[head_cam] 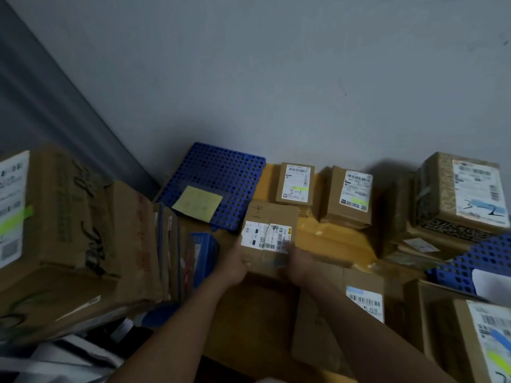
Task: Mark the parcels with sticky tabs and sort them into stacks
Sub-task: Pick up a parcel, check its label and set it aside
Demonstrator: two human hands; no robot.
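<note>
A brown cardboard parcel [269, 230] with "4-3" written on top and a white barcode label lies in the middle, over a yellow sheet [331, 239]. My left hand [233, 265] grips its near left edge. My right hand [297, 262] holds its near right edge, with a finger lying on the label. Behind it stand two small parcels: one [295, 183] marked "3-1" with a green tab, the other [349, 196] also with a green tab. A yellow sticky-note pad [197, 203] lies on a blue perforated mat [221, 167].
Large cardboard boxes [63, 230] with a green tab on a label fill the left. Stacked parcels [459, 194] with blue marks stand at the right beside another blue mat [470, 261]. More labelled boxes [365, 299] sit near right. A grey wall [276, 78] closes the back.
</note>
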